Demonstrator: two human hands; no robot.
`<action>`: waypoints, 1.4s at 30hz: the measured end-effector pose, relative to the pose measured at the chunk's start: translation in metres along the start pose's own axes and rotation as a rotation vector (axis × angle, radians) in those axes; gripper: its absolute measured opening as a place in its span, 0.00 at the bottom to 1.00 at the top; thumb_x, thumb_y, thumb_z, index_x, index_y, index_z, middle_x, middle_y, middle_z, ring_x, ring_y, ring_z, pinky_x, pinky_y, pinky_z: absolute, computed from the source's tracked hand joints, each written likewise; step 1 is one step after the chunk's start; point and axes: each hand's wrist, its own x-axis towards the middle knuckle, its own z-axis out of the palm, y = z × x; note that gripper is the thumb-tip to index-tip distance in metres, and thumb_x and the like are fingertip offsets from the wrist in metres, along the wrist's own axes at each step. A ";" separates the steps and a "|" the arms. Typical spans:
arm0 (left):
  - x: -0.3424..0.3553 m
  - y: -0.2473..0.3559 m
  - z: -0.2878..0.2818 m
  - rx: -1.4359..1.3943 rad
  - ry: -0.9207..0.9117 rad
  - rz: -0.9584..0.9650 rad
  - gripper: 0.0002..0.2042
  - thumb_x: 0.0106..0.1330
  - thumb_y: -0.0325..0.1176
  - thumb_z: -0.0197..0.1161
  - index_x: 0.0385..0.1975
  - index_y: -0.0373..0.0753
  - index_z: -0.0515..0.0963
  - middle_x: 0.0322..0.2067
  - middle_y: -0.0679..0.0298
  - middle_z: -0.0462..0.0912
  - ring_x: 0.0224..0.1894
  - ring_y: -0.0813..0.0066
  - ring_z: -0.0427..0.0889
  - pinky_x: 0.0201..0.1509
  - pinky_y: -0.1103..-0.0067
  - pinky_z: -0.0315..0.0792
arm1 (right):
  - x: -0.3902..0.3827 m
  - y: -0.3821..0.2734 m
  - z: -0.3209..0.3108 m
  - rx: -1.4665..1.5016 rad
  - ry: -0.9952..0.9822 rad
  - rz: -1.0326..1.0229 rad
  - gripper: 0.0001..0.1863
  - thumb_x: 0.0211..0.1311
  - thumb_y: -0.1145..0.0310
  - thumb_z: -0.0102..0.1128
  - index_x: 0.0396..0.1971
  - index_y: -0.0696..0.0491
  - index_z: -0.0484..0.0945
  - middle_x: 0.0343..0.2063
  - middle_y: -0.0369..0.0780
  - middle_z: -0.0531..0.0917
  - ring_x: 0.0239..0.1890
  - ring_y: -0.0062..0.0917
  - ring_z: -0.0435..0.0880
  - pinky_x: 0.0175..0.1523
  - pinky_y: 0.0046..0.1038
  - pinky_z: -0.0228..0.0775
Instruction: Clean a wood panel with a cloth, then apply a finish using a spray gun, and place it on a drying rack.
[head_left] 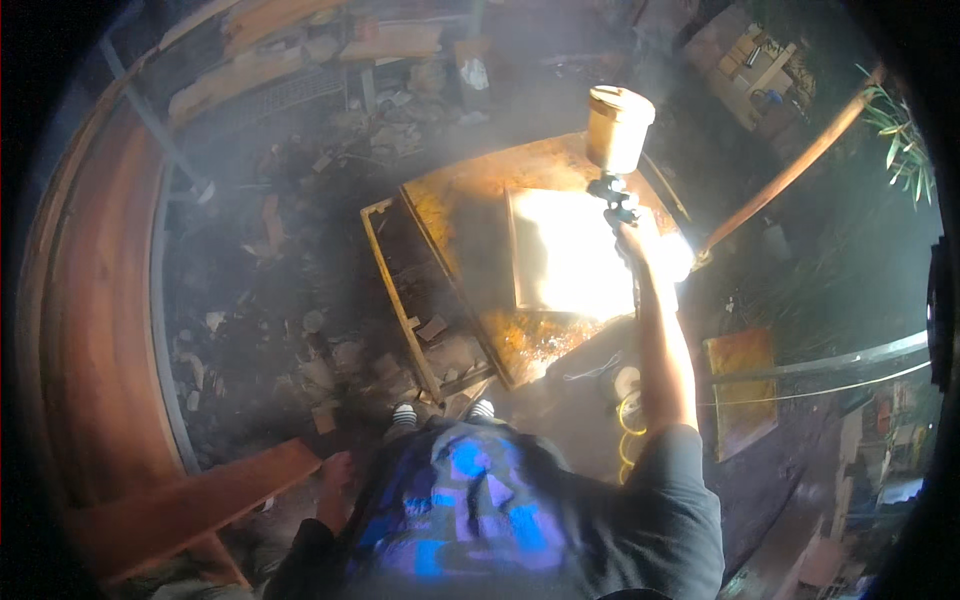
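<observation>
My right arm stretches forward, and my right hand [637,238] is wrapped around the handle of a spray gun [619,190] with a pale, lidded paint cup [619,130] on top. Beneath the gun a framed flat panel [565,250] lies on an orange-stained work table [460,225]; strong glare washes out much of the panel's surface. My left hand [338,472] hangs low at my left side, near the end of a reddish-brown board [230,490]. Its fingers are small and unclear, and I cannot tell whether it touches the board.
A yellow coiled hose [628,425] hangs below my right arm. An open wooden frame [385,290] juts from the table's left side. Scraps litter the floor [300,340]. A stained board [742,390] and a long pole [800,165] are at right; haze fills the air.
</observation>
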 end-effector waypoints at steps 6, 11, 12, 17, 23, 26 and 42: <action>-0.013 -0.011 -0.006 0.450 -0.158 0.086 0.07 0.53 0.30 0.64 0.31 0.38 0.78 0.25 0.60 0.80 0.24 0.68 0.79 0.27 0.69 0.73 | 0.042 0.050 -0.023 -0.042 0.105 0.169 0.15 0.58 0.55 0.60 0.28 0.53 0.75 0.12 0.33 0.71 0.13 0.19 0.69 0.19 0.29 0.60; -0.009 -0.009 0.007 0.416 0.034 0.315 0.11 0.63 0.39 0.59 0.32 0.37 0.79 0.24 0.53 0.79 0.26 0.55 0.78 0.31 0.66 0.72 | 0.091 0.113 -0.058 0.122 0.244 0.124 0.11 0.58 0.61 0.62 0.30 0.55 0.79 0.14 0.35 0.74 0.11 0.21 0.68 0.19 0.32 0.61; -0.013 -0.012 0.006 0.416 0.044 0.304 0.11 0.63 0.39 0.59 0.32 0.37 0.79 0.24 0.53 0.79 0.26 0.55 0.78 0.31 0.66 0.72 | 0.095 0.110 -0.056 0.113 0.238 0.158 0.13 0.58 0.59 0.62 0.31 0.56 0.80 0.15 0.36 0.75 0.12 0.21 0.69 0.20 0.32 0.62; -0.031 0.042 0.037 -0.083 -0.027 -0.175 0.12 0.65 0.41 0.60 0.29 0.38 0.78 0.23 0.68 0.75 0.26 0.78 0.75 0.29 0.73 0.68 | 0.099 0.124 -0.100 -0.362 0.388 0.188 0.23 0.58 0.49 0.61 0.28 0.59 0.82 0.16 0.42 0.80 0.16 0.28 0.78 0.25 0.35 0.67; -0.037 0.039 0.033 -0.204 0.008 -0.173 0.11 0.65 0.39 0.60 0.28 0.38 0.77 0.23 0.68 0.74 0.25 0.77 0.73 0.30 0.73 0.68 | 0.100 0.100 -0.095 -0.185 0.252 0.011 0.22 0.58 0.51 0.61 0.31 0.59 0.82 0.17 0.43 0.80 0.17 0.28 0.78 0.26 0.34 0.67; -0.035 0.069 0.035 -0.027 -0.031 -0.097 0.10 0.66 0.38 0.59 0.27 0.39 0.77 0.23 0.68 0.75 0.24 0.77 0.73 0.29 0.73 0.68 | 0.087 0.109 -0.106 -0.167 0.219 0.110 0.20 0.58 0.54 0.61 0.33 0.58 0.82 0.19 0.42 0.81 0.17 0.27 0.76 0.26 0.34 0.66; 0.126 0.082 -0.105 -1.111 -0.888 -0.728 0.07 0.67 0.34 0.54 0.26 0.43 0.74 0.20 0.68 0.74 0.22 0.71 0.74 0.24 0.72 0.68 | -0.030 0.007 -0.130 -0.281 0.295 0.401 0.14 0.55 0.63 0.61 0.36 0.57 0.80 0.23 0.38 0.80 0.25 0.23 0.75 0.33 0.30 0.67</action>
